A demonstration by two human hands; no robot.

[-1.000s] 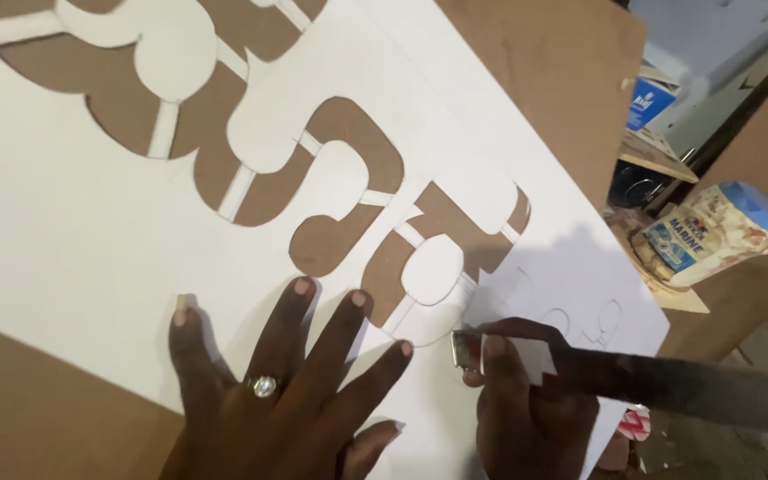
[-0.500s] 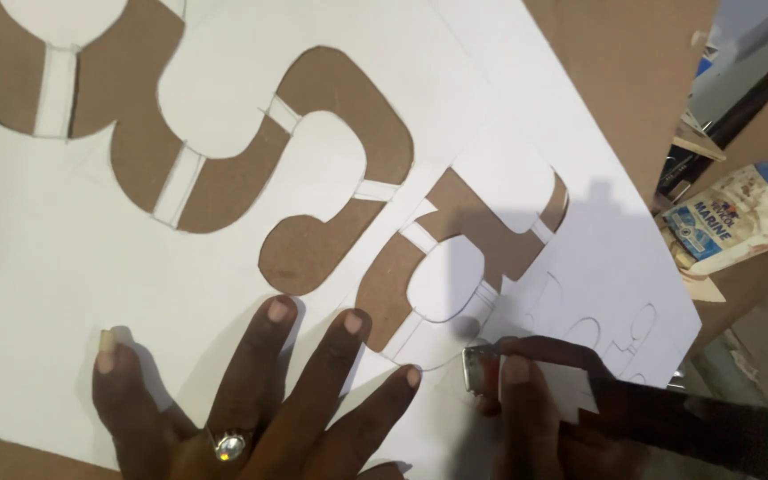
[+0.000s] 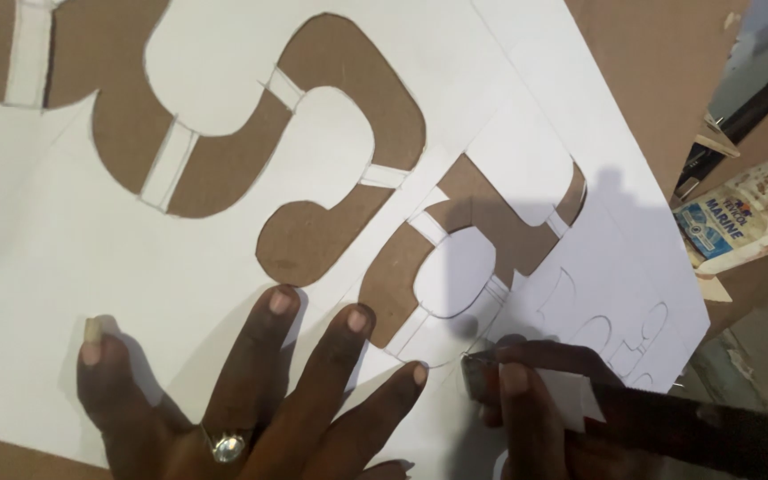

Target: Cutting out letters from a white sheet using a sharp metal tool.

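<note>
A large white paper sheet [image 3: 135, 293] with big letter shapes cut out of it lies on brown cardboard [image 3: 331, 80], which shows through the openings. My left hand [image 3: 251, 400] presses flat on the sheet near its lower edge, fingers spread, a ring on one finger. My right hand [image 3: 535, 418] grips a dark-handled cutting blade [image 3: 668, 422], its tip on the sheet at the lower edge of a rounded cut-out letter [image 3: 455, 267]. Faint pencil outlines of smaller letters [image 3: 615, 329] mark the sheet to the right of the blade.
A white and blue plastic bag [image 3: 748, 222] lies off the cardboard at the right. Dark tools and a small wooden piece [image 3: 713, 147] sit above it. The sheet's right edge [image 3: 660, 222] runs diagonally close to them.
The view has moved closer and shifted toward the sheet's lower right. Both hands have stayed pressed in about the same place on the sheet, the blade tip still at the rounded letter.
</note>
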